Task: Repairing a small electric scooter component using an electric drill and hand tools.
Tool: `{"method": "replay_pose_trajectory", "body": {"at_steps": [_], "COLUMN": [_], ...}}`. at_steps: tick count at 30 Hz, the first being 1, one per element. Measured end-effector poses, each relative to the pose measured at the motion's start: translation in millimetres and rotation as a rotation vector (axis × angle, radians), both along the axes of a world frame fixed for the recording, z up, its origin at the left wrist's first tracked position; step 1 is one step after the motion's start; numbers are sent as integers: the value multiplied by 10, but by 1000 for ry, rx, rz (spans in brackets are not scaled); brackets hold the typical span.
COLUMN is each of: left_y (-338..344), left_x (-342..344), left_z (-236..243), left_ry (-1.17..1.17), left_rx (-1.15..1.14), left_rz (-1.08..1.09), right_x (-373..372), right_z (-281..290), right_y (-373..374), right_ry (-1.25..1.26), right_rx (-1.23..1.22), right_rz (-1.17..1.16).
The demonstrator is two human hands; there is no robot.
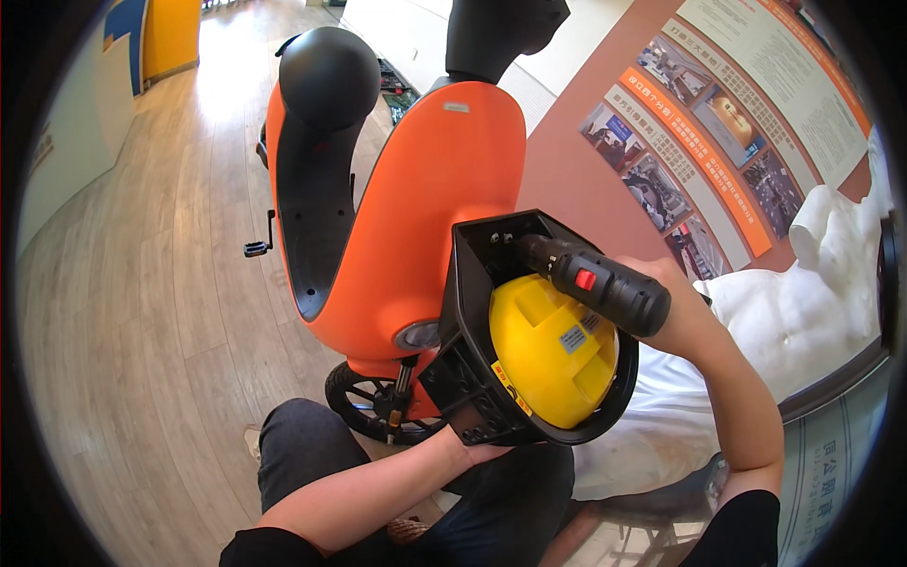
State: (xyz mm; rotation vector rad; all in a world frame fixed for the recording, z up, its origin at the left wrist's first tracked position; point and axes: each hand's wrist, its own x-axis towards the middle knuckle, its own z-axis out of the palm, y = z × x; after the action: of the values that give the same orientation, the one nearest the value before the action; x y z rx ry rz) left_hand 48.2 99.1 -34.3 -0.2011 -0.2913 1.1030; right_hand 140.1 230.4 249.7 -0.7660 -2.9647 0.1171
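Note:
An orange electric scooter [425, 198] with a black seat stands on the wooden floor in front of me. A black front basket [472, 283] sits against its front panel, with a yellow helmet [548, 354] lying inside. My left hand [477, 452] grips the basket's lower edge from underneath. My right hand [675, 302] is closed around a black electric screwdriver [590, 279] with a red switch. Its tip points at the basket's back wall near the bolts, upper left inside the basket.
The scooter's front wheel [368, 402] is just beyond my knee [302, 435]. A white torso statue [812, 293] stands to the right. Behind it a brown wall carries a poster board [718, 123]. Wooden floor [142, 312] stretches away on the left.

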Motion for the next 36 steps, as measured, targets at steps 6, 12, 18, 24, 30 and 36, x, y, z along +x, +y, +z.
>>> {"method": "replay_pose_trajectory", "body": {"at_steps": [6, 12, 18, 24, 30, 36], "left_y": [-5, 0, 16, -11, -14, -26], "left_x": [-11, -7, 32, -22, -25, -120], "left_z": [55, 72, 9, 38, -58, -178], "left_ry": [36, 98, 53, 49, -62, 120], "left_rx": [5, 7, 42, 56, 113, -39], "left_rz": [31, 33, 30, 39, 4, -70], "right_x": [-23, -60, -27, -52, 96, 594], "right_z": [24, 44, 1, 8, 203, -4], "right_y": [-23, -71, -55, -75, -283, -582], "right_ry": [-30, -53, -21, -10, 14, 478], "right_rx": [-1, 6, 2, -29, 25, 52], "right_rz": [-11, -37, -18, -22, -89, -259]}}
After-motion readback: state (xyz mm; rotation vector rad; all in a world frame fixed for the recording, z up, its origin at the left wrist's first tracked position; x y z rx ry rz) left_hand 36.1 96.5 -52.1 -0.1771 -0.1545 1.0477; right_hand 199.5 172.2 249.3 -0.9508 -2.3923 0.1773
